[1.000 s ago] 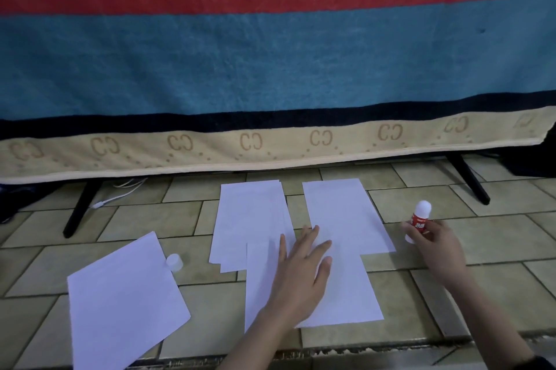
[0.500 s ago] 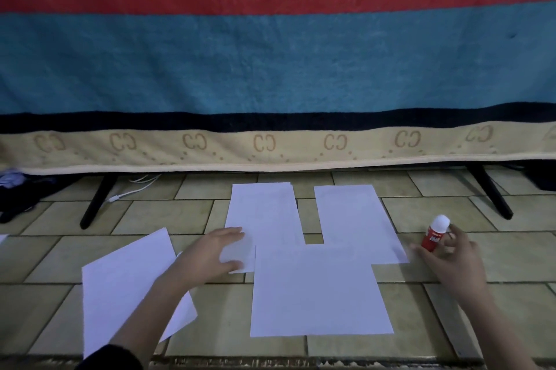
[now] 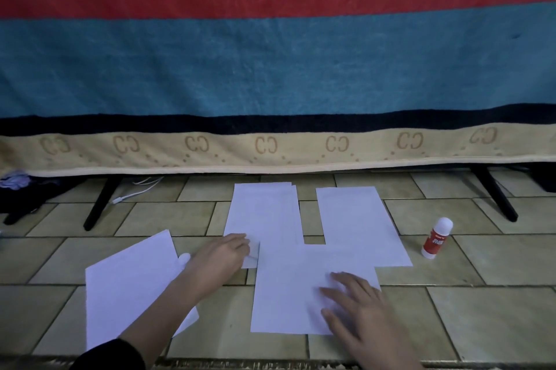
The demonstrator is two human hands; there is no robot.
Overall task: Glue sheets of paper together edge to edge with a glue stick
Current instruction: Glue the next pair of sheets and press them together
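White paper sheets lie on the tiled floor. A near sheet [image 3: 288,294] overlaps the bottom edges of a right sheet [image 3: 355,219] and a small stack at left [image 3: 261,213]. My left hand [image 3: 222,258] pinches the stack's bottom corner. With fingers spread flat, my right hand [image 3: 358,306] presses on the near sheet. The red and white glue stick [image 3: 436,238] stands upright on the floor, right of the sheets, untouched. Its white cap [image 3: 184,257] peeks out beside my left wrist.
A separate loose sheet [image 3: 129,288] lies at the left, partly under my left forearm. A striped blanket [image 3: 270,68] hangs over a frame with black legs [image 3: 99,204] behind the papers. A white cable [image 3: 135,189] runs under it.
My right hand set the glue stick down upright and moved left onto the near sheet. My left hand left that sheet and took the stack's bottom corner.
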